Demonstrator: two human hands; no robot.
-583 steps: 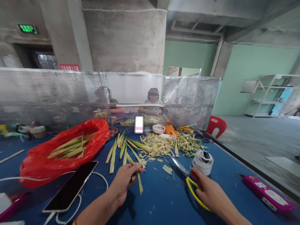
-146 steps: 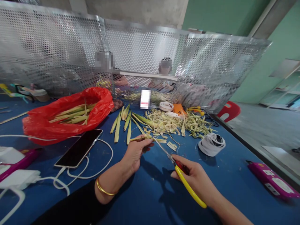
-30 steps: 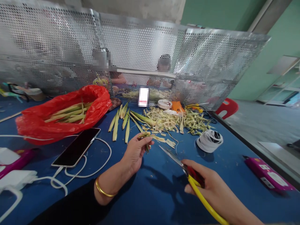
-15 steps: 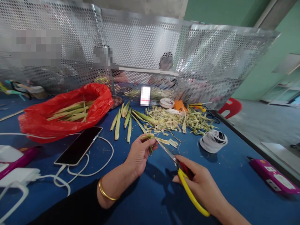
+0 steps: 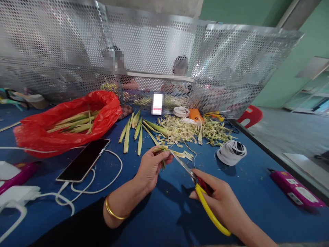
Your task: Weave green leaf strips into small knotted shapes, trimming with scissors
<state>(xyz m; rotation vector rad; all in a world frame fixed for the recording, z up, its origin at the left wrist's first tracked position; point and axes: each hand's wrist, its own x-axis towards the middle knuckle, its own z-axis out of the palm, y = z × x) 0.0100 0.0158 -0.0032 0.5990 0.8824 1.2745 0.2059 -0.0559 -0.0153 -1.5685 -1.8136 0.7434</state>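
My left hand (image 5: pixel 151 166) pinches a small bundle of folded green-and-straw leaf strips (image 5: pixel 161 148) between thumb and fingers. Part of the bundle is hidden by the fingers. In my right hand (image 5: pixel 218 192) is a pair of scissors (image 5: pixel 211 212) with yellow and red handles, its fingers wrapped round them. The blade tips point up-left and meet the edge of the bundle; whether they are cutting cannot be made out. Just behind lie cut leaf pieces (image 5: pixel 188 155), a heap of pale shavings (image 5: pixel 177 128) and several long pointed leaves (image 5: pixel 126 137).
A red plastic bag (image 5: pixel 33 127) of leaves stands at left, near a phone (image 5: pixel 83 160) with a white cable. To the right are a roll of white tape (image 5: pixel 231 153) and a purple packet (image 5: pixel 295 188). A perforated metal screen (image 5: pixel 154 41) runs behind, with people beyond it.
The view has shifted slightly, so the table's contents sit a little further left. My hands keep almost the same pose, with the scissors at the leaf bundle.
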